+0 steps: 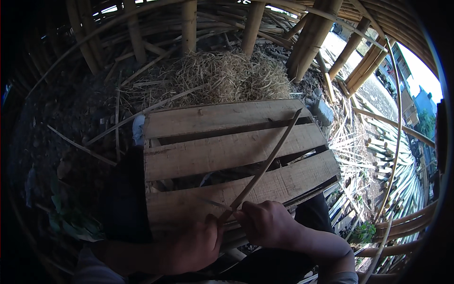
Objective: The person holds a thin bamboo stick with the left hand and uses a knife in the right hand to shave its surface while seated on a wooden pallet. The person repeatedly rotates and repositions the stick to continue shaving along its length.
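A long brown bamboo strip slants over a slatted wooden crate, its far end near the crate's back right corner. My left hand is closed around the near end of the strip. Right beside it, my right hand is closed, its thumb and fingers against the strip. From the right fingers a thin, pale, blade-like piece sticks out leftward across the strip. It is blurred, and I cannot tell whether it is a blade or a sliver. My palms hide the rest of both grips.
My dark-clothed legs flank the crate. Behind it lies a heap of pale shavings before bamboo posts. Many cut bamboo poles are piled at the right. Loose strips lie on the dark ground at the left.
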